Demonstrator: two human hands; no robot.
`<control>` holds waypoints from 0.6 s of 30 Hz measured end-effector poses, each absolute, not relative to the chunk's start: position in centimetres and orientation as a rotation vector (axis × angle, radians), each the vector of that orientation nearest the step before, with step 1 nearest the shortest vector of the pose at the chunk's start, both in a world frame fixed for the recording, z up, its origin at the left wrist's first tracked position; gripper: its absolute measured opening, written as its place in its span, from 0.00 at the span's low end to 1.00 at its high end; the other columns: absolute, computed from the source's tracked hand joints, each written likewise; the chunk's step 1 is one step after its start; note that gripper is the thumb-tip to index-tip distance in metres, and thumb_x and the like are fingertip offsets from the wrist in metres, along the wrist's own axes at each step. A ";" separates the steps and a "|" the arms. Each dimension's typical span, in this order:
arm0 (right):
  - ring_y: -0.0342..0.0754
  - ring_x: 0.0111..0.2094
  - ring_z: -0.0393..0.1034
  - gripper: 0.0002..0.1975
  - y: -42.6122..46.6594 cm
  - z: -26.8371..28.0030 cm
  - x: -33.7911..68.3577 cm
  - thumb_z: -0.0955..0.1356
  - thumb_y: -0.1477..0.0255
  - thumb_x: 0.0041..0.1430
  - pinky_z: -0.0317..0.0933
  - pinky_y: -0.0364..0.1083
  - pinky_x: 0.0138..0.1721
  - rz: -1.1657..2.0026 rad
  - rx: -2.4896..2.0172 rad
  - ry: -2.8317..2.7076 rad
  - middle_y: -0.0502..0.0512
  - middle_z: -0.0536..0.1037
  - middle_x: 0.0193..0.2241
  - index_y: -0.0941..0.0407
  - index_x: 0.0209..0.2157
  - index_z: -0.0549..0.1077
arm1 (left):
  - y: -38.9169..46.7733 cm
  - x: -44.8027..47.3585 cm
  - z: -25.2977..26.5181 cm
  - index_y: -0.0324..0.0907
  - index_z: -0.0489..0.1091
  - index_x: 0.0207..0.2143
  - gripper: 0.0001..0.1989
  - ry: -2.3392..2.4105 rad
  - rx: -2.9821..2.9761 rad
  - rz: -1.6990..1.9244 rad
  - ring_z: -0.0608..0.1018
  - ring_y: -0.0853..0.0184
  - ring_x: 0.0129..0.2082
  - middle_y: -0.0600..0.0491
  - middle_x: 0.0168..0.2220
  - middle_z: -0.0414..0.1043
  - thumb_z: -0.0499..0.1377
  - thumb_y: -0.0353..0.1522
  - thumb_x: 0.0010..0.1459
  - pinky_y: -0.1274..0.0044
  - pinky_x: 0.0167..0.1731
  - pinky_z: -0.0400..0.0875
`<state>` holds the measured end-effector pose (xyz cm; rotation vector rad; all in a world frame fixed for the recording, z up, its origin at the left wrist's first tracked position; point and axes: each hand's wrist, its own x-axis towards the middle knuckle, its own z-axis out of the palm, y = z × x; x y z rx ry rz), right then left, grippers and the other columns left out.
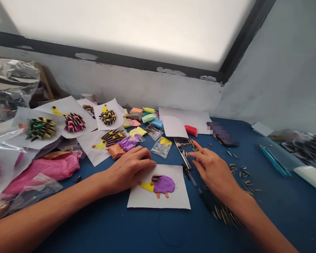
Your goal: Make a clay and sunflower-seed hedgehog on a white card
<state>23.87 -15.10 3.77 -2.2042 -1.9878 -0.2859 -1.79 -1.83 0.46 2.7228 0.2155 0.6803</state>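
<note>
A craft corner is showing here, in a home or a workshop, the view not telling which. Packets of coloured clay (149, 117) are lying beyond the left fingers (144, 163), seed-covered animal pictures (108, 117) are spreading to their left, and loose seeds (248, 183) are dotting the blue table (100, 218) right of the right fingers (199, 155). Beyond both, a bright window (137, 31) is rising above a patchy wall (142, 84).

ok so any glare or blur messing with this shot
All in the head view: bright pane washed out to near white; glare on the plastic wrapping at left; bundle at far right edge soft; pixelation over part of a dark object; purple clay fairly clear.
</note>
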 end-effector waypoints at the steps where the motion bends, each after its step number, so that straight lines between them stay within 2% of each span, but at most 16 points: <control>1: 0.48 0.45 0.74 0.11 -15.0 3.5 23.9 0.65 0.75 0.65 0.69 0.49 0.43 -0.274 -2.217 -1.997 0.55 0.78 0.45 0.53 0.47 0.76 | -1.8 -1.8 0.5 0.40 0.74 0.44 0.14 0.216 2.723 0.684 0.68 0.65 0.38 0.47 0.40 0.68 0.48 0.27 0.69 0.75 0.36 0.62; 5: 0.49 0.46 0.72 0.15 -14.5 2.8 24.1 0.67 0.65 0.65 0.68 0.54 0.46 -0.244 -2.250 -2.030 0.58 0.73 0.52 0.54 0.52 0.71 | -1.8 -1.8 0.6 0.40 0.74 0.44 0.14 0.211 2.734 0.676 0.68 0.66 0.37 0.47 0.40 0.68 0.48 0.27 0.68 0.76 0.35 0.62; 18: 0.49 0.45 0.72 0.17 -14.1 2.9 24.7 0.67 0.64 0.65 0.69 0.54 0.45 -0.192 -2.291 -1.990 0.58 0.74 0.51 0.55 0.52 0.71 | -1.7 -1.8 0.2 0.40 0.75 0.42 0.14 0.210 2.737 0.702 0.68 0.65 0.38 0.46 0.40 0.69 0.48 0.28 0.69 0.74 0.36 0.63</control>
